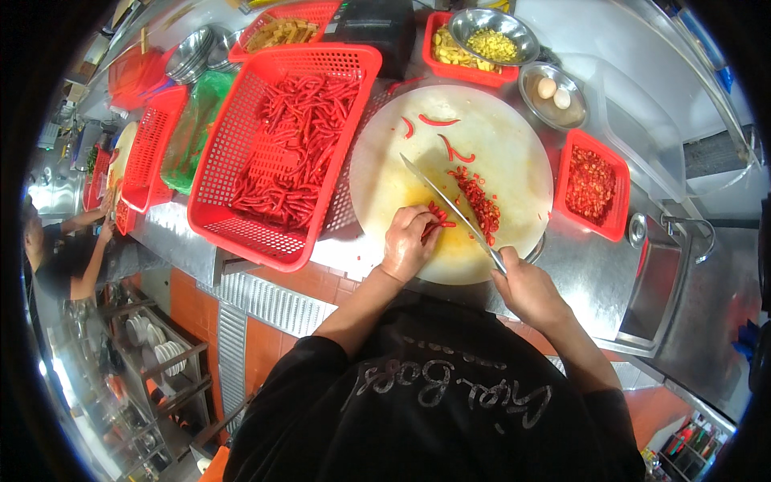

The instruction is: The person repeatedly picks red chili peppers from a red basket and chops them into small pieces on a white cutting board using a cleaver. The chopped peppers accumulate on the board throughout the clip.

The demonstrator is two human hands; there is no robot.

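Observation:
A round white cutting board (518, 150) lies before me on the steel counter. My left hand (411, 241) grips a small bundle of red chili peppers (441, 218) against the board's lower left part. My right hand (530, 288) is closed around the handle of a kitchen knife (449, 203), whose blade points up and left across the board, between the bundle and a heap of chopped red chilies (482, 208). Several whole chilies (438, 120) lie loose farther up the board. A large red perforated plastic basket (208, 175) of whole red chilies stands to the left.
At right are a red basket (624, 199) of chopped chilies, a steel bowl (575, 120) with two eggs and a sink (653, 289). Behind the board, a steel bowl (461, 23) of chopped yellow pieces rests on a red basket (476, 76). Another person (66, 259) stands far left.

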